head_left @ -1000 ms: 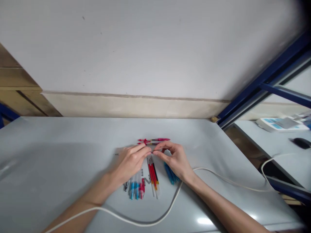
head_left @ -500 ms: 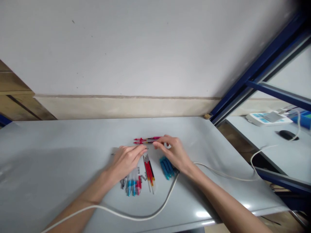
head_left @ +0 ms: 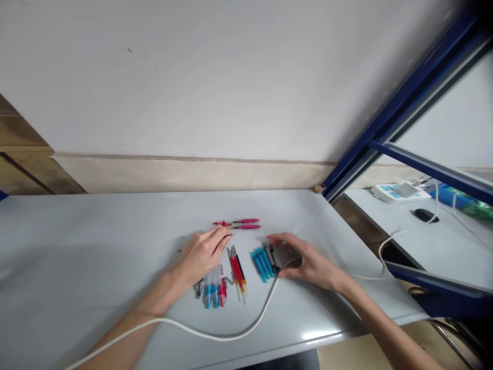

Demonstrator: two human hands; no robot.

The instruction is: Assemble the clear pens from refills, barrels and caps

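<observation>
Right of the refills (head_left: 238,270) lay the blue barrels (head_left: 262,264) and grey barrels (head_left: 268,253), long axes running away from the person, far ends leaning left. The nearer right hand (head_left: 308,261) bracketed their right side, fingers spread, contact unclear. Beyond the refills, the left hand (head_left: 201,253) pinched a metal-tipped piece (head_left: 232,235).

A thin piece (head_left: 232,235), mostly hidden, shows its slender grey tip pointing right, near the refills (head_left: 238,271). Blue pen barrels (head_left: 261,264) lie slanted side by side on the grey table (head_left: 115,221), with grey-and-black pen barrels (head_left: 269,257) just beside them on the right
</observation>
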